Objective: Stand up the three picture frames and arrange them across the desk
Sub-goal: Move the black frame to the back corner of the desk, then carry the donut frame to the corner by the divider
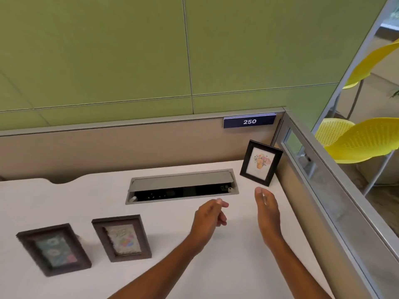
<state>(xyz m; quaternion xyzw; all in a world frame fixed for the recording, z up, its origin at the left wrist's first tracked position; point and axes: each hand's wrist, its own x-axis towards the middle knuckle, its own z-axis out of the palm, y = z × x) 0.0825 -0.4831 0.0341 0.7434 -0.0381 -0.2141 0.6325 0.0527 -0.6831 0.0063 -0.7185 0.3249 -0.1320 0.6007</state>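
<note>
white desk (216, 266) | green wall panels (108, 50) | black frame (260, 163) upright, far-right corner

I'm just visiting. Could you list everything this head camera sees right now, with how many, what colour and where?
black picture frame: one, black, standing at the desk's far right corner
brown picture frames: two, dark brown, near left of the desk
desk: one, white
cable box: one, grey, lid open, set into the desk's middle
number sign: one, blue, reads 250, on the partition
chairs: at least two, yellow, beyond the right partition
left hand: empty, above the desk
right hand: empty, near the black frame
</note>
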